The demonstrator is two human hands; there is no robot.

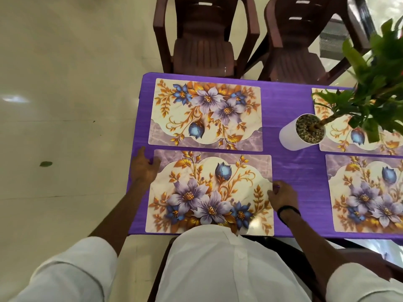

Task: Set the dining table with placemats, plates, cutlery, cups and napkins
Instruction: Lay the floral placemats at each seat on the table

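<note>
Both hands (145, 168) (283, 196) apparently touch glossy rectangular floral placemat (210, 192)

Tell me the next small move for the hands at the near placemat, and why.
Probably let go of the near placemat and fetch plates. The left hand rests at its left edge and the right hand touches its right edge, and it already lies flat, roughly in line with the far placemat. Four mats show on the purple tablecloth, but no plates, cutlery, cups or napkins.
</note>
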